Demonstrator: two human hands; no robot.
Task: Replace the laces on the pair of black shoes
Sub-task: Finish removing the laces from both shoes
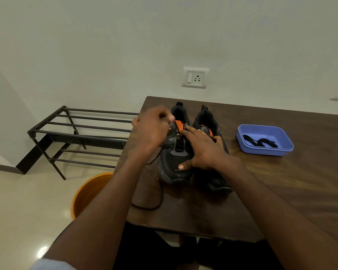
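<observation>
Two black shoes with orange insoles stand side by side on the brown table (300, 182), toes toward me. My left hand (151, 131) is curled above the left shoe (175, 168) and pinches its black lace (159, 195), which trails down onto the table in a loop. My right hand (203, 151) rests flat across both shoes, fingers straight, thumb pressing on the left shoe's toe. The right shoe (213, 182) is partly hidden under that hand. A blue tray (248, 147) to the right holds coiled black laces (260, 142).
An orange bucket (86, 193) stands on the floor by the table's left edge. A dark metal shoe rack (76, 131) sits against the wall to the left. A wall socket (195, 77) is above the table.
</observation>
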